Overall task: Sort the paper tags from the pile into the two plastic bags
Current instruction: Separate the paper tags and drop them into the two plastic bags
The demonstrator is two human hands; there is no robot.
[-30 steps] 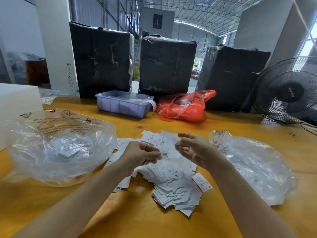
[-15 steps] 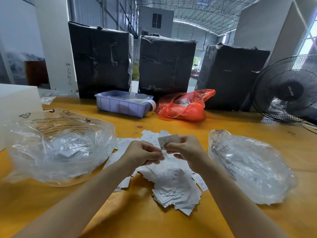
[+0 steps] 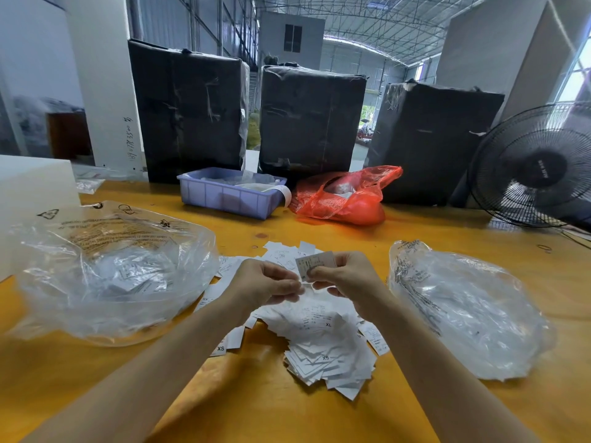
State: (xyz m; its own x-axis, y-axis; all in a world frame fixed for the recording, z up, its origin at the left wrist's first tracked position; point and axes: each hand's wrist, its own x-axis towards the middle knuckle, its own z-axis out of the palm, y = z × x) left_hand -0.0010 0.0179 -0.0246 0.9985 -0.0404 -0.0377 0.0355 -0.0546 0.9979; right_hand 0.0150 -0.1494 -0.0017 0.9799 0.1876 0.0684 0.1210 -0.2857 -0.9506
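Over the yellow worktop (image 3: 415,238) our right hand (image 3: 347,276) pinches one tag (image 3: 315,263) upright, nearer the right bag (image 3: 463,311); left hand (image 3: 267,282) curled, contents unclear.

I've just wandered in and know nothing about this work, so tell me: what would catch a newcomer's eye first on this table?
Probably the two hands at the centre: the right hand pinches a small paper tag held up over a messy white pile of tags, with the left hand beside it. Crinkly clear plastic bags flank the pile, a left bag and a right bag. At the back, a bright red bag stands out against three black-wrapped bales.
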